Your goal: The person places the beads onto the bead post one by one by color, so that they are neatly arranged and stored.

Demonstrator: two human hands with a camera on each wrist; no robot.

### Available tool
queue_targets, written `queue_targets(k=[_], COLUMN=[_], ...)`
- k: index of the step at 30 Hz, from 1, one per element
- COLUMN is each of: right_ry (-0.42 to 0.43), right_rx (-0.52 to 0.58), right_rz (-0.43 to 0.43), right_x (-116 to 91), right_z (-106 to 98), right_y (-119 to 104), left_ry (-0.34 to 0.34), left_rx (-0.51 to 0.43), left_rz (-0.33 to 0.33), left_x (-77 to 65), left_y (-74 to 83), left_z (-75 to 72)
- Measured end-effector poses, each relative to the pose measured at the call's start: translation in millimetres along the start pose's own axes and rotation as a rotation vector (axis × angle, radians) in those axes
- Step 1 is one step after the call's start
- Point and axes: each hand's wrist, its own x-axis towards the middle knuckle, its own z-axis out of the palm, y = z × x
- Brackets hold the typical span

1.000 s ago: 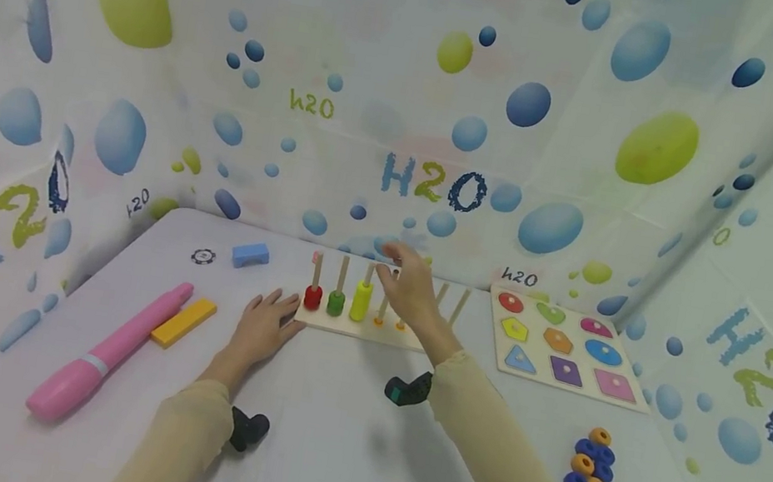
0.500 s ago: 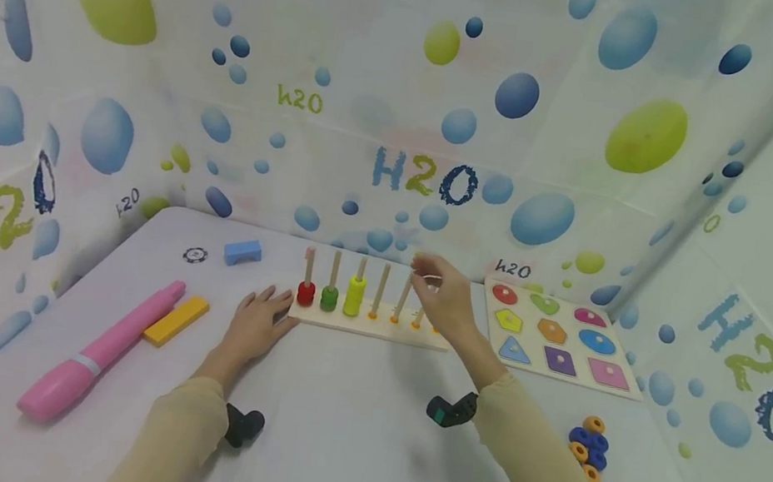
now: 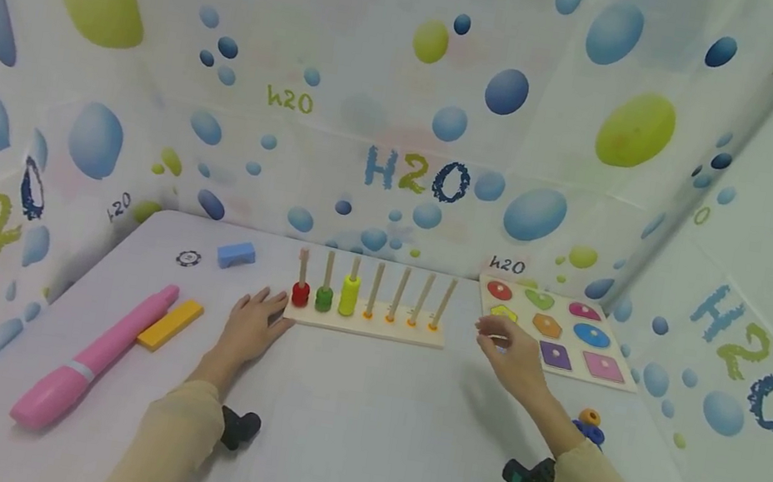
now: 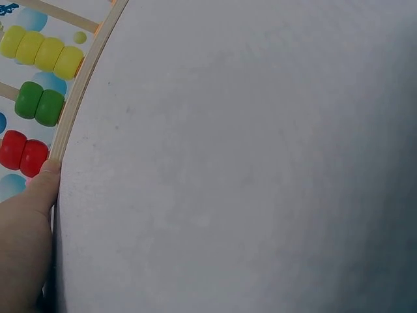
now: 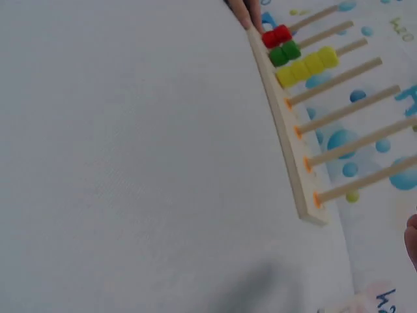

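Note:
A wooden bead stacker [image 3: 365, 327] with a row of upright pegs stands at the back of the table. Its left pegs carry two red beads [image 4: 23, 153], two green beads [image 4: 40, 104] and a stack of yellow beads [image 4: 42, 52]; the pegs farther right are bare. My left hand [image 3: 253, 329] lies with spread fingers at the stacker's left end, thumb against the base edge. In the air right of the stacker is my right hand [image 3: 513, 361], fingers loosely bent and nothing visible in them. It overlaps the near-left corner of a shape puzzle board [image 3: 626, 378] in the head view.
Blue and orange rings [image 3: 588, 429] lie at the right, partly hidden by the right arm. On the left are a pink bat-like object [image 3: 85, 370], a yellow block [image 3: 170, 325] and a blue block [image 3: 236, 254]. Patterned cloth walls [image 3: 354, 59] enclose the table.
My right hand has moved right and toward me, away from the stacker's pegs to beside the puzzle board. My left hand stays at the stacker's left end. The head view has shifted slightly.

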Motion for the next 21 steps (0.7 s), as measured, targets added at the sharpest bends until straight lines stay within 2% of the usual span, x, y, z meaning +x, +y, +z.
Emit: queue_targets(k=[4,7,12,21], right_ry=[-0.001,0.017,0.019,0.035], right_rx=[-0.020,-0.035,-0.128,-0.266], right_rz=[0.095,0.109,0.193,0.342], right_x=[-29.9,-49.9,-83.5,-142.0], right_z=[-24.5,-39.5,-61.6,-109.9], right_y=[13.8,23.9,41.7,55.2], left_ry=[-0.001,0.001,0.004,0.003], left_rx=[-0.003,-0.003,0.018,0.009], left_rz=[0.008,0.010,0.003,0.026], left_x=[0.1,-0.5,-2.1,1.6], left_y=[-0.5,-2.3,-5.4,-1.6], left_z=[-0.1,-1.0,-1.8,0.9])
